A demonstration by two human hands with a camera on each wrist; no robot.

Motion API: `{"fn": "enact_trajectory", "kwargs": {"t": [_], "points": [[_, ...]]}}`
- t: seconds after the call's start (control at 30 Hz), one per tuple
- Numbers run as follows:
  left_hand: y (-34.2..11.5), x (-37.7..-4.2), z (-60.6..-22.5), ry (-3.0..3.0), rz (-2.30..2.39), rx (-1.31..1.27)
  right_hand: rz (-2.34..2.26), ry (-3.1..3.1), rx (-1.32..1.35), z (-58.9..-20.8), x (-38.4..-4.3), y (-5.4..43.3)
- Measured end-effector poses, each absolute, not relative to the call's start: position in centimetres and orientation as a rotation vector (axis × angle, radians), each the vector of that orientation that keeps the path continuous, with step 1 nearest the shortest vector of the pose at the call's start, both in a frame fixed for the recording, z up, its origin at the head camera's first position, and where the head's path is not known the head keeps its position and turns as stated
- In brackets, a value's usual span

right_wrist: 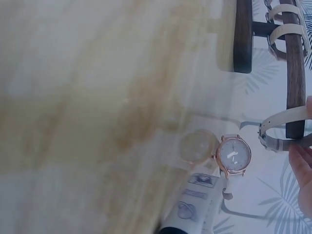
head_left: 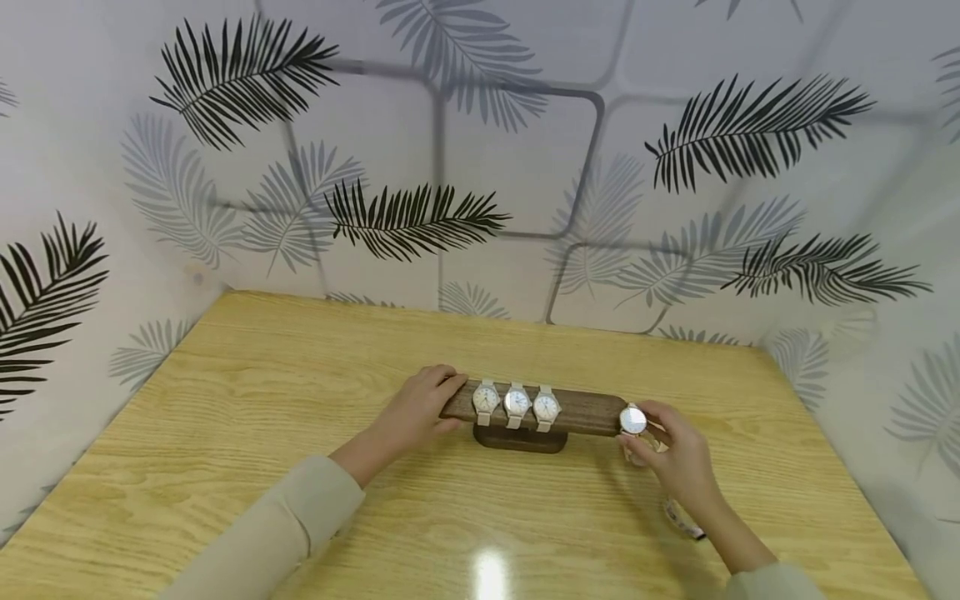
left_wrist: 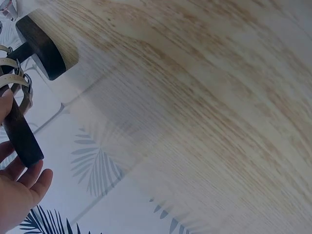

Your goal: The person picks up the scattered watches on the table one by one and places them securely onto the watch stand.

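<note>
A dark wooden watch stand (head_left: pixel 588 411) has a long bar on a rounded base (head_left: pixel 521 440). Three pale-strapped watches (head_left: pixel 517 402) sit side by side around the bar, left of its middle. My left hand (head_left: pixel 423 408) grips the bar's left end, thumb on one side and fingers on the other. At the opposite end, my right hand (head_left: pixel 684 460) holds a white-faced watch (head_left: pixel 633 420). In the right wrist view its closed strap (right_wrist: pixel 282 117) loops around the bar's tip. Another watch (right_wrist: pixel 234 155), with a rose-gold case, lies on the table near that hand.
A white printed object with a black end (right_wrist: pixel 192 204) lies beside the loose watch, partly hidden by my right wrist in the head view. The wood-grain table (head_left: pixel 300 358) ends at a wall covering with leaf patterns (head_left: pixel 495 150).
</note>
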State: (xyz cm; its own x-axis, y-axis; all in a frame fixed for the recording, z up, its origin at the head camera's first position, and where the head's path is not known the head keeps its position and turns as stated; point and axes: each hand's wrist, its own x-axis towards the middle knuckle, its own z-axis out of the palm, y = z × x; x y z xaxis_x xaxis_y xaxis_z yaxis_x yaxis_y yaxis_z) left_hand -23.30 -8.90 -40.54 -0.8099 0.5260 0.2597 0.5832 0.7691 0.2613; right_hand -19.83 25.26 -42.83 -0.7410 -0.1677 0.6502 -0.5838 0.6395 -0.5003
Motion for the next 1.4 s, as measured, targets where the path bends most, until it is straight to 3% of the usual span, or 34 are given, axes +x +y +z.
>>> {"fn": "enact_trajectory", "kwargs": {"t": [1.4], "points": [[-8.4,-23.4,-40.2,-2.829,-0.445,-0.887,0.686,-2.556,0.792,-41.1,-23.2,26.4]]}}
